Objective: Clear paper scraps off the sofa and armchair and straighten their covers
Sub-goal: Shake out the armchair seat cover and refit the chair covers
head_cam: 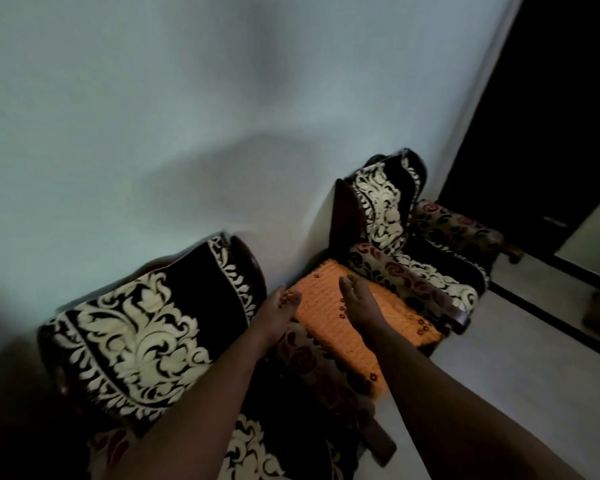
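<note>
An orange knitted cover (329,306) with dark beads along its edges lies on a low stand between two seats. My left hand (276,308) grips the cover's left edge, and a few beads lie over its fingers. With its fingers straight, my right hand (355,299) rests on the middle of the orange cover. The near armchair (146,334) at the lower left wears a black cover with a cream floral pattern. The far armchair (388,209) has the same black-and-cream cover on its back and seat. I see no paper scraps in this dim view.
A pale wall (153,116) runs behind both seats. Light floor (499,368) stretches to the right. A dark doorway (551,98) opens at the upper right. The far armchair's patterned armrest (406,282) borders the orange cover on its right.
</note>
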`<state>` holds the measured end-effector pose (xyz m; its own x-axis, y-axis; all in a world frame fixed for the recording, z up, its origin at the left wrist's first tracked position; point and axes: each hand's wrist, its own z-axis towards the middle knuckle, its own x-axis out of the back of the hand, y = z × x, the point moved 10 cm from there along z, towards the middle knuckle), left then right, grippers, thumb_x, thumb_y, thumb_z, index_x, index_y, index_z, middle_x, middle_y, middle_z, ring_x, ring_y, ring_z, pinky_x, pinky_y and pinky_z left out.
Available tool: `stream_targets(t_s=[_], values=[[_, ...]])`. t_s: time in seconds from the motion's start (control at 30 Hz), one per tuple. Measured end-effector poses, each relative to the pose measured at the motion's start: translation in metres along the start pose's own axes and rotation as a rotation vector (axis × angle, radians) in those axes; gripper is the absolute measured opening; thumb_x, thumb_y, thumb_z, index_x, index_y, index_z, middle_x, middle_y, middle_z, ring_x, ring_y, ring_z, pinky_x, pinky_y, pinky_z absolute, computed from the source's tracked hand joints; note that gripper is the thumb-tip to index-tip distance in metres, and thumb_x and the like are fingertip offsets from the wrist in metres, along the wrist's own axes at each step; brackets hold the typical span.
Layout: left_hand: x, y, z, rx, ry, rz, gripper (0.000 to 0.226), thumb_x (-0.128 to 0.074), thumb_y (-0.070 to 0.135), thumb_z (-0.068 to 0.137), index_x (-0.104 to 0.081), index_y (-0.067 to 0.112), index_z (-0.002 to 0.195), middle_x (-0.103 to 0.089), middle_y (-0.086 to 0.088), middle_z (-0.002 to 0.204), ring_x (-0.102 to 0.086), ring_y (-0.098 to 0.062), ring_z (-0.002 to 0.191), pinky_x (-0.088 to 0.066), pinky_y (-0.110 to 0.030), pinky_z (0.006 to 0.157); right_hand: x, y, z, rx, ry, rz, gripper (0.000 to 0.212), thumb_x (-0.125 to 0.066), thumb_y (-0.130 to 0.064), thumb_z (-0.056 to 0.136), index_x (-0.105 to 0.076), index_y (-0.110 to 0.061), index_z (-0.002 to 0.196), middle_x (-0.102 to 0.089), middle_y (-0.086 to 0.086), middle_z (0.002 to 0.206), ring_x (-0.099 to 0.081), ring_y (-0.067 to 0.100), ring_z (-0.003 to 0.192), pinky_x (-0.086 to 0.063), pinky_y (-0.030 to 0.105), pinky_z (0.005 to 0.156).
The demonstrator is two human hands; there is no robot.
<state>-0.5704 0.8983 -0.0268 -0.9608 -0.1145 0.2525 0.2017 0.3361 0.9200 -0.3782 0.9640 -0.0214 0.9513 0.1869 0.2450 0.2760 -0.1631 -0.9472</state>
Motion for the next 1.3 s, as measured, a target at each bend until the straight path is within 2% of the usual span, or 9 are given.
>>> stream_targets(t_s=[0.13,0.23,0.33,0.43,0.5,0.67,0.9,1.03,1.3], values=[[-0.07,0.036,0.004,-0.066,-0.073,0.089,0.119,-0.049,0.095,0.065,-0.028,0.023,0.157,-0.031,-0.001,0.162,-0.035,-0.022,0.146,-0.029,-0.046,0.121,0.09,0.002,-0.007,0.042,0.085,0.056,0.077,-0.048,-0.077,0.086,-0.045,-0.024,0.141,-0.051,0.0,0.142,-0.052,0.02,0.125,-0.047,0.024,0.074],[-0.133,0.057,0.003,-0.104,-0.116,0.168,0.134,-0.038,0.106,0.052,-0.021,0.027,0.159,-0.023,0.001,0.166,-0.029,-0.021,0.149,-0.027,-0.046,0.121,0.162,0.019,-0.013,0.081,0.15,0.054,0.079,-0.052,-0.082,0.079,-0.051,-0.025,0.134,-0.06,0.002,0.132,-0.056,0.02,0.122,-0.05,0.043,0.099],[-0.193,0.096,-0.019,-0.162,-0.141,0.19,0.116,-0.044,0.092,0.069,-0.013,0.028,0.161,-0.012,0.0,0.168,-0.022,-0.024,0.152,-0.028,-0.037,0.118,0.226,0.033,-0.025,0.069,0.2,0.055,0.076,-0.053,-0.086,0.074,-0.053,-0.029,0.124,-0.065,0.002,0.123,-0.062,0.023,0.117,-0.051,0.05,0.102],[-0.252,0.114,-0.026,-0.198,-0.153,0.221,0.098,-0.048,0.077,0.082,-0.012,0.032,0.161,-0.01,0.002,0.168,-0.021,-0.026,0.152,-0.033,-0.033,0.11,0.287,0.037,-0.047,0.091,0.24,0.044,0.051,-0.054,-0.052,0.098,-0.047,-0.02,0.136,-0.062,0.004,0.124,-0.062,0.022,0.115,-0.056,0.036,0.088],[-0.289,0.118,-0.025,-0.186,-0.193,0.213,0.104,-0.05,0.086,0.075,-0.011,0.039,0.159,-0.01,0.003,0.169,-0.026,-0.029,0.15,-0.036,-0.047,0.116,0.323,0.049,-0.055,0.078,0.27,0.062,0.051,-0.053,-0.041,0.102,-0.044,-0.012,0.142,-0.057,0.007,0.13,-0.059,0.02,0.114,-0.054,0.025,0.078],[-0.37,0.14,-0.031,-0.253,-0.253,0.261,0.086,-0.048,0.063,0.094,-0.008,0.027,0.161,-0.013,-0.003,0.168,-0.02,-0.025,0.152,-0.024,-0.037,0.118,0.396,0.078,-0.062,0.077,0.358,0.054,0.104,-0.05,-0.093,0.066,-0.045,-0.024,0.144,-0.05,0.004,0.145,-0.049,0.022,0.132,-0.045,0.05,0.108],[-0.43,0.154,0.002,-0.229,-0.305,0.196,0.093,-0.049,0.073,0.086,-0.013,0.029,0.161,-0.016,-0.006,0.167,-0.019,-0.027,0.152,-0.023,-0.044,0.122,0.458,0.1,-0.034,0.051,0.407,0.073,0.098,-0.052,-0.092,0.068,-0.045,-0.03,0.143,-0.048,0.004,0.147,-0.049,0.021,0.131,-0.046,0.048,0.108],[-0.463,0.15,0.047,-0.182,-0.373,0.162,0.11,-0.048,0.095,0.067,-0.016,0.04,0.158,-0.022,-0.003,0.165,-0.023,-0.032,0.151,-0.03,-0.057,0.118,0.487,0.105,-0.004,0.039,0.447,0.028,0.071,-0.053,-0.065,0.092,-0.042,-0.022,0.147,-0.04,0.007,0.151,-0.045,0.015,0.128,-0.044,0.035,0.102],[-0.502,0.155,0.131,-0.105,-0.419,0.124,0.105,-0.047,0.081,0.073,-0.01,0.035,0.16,-0.017,-0.007,0.167,-0.022,-0.031,0.151,-0.028,-0.053,0.12,0.522,0.135,0.065,-0.058,0.464,-0.054,0.069,-0.051,-0.069,0.089,-0.044,-0.028,0.144,-0.041,0.006,0.153,-0.04,0.017,0.133,-0.041,0.042,0.108]])
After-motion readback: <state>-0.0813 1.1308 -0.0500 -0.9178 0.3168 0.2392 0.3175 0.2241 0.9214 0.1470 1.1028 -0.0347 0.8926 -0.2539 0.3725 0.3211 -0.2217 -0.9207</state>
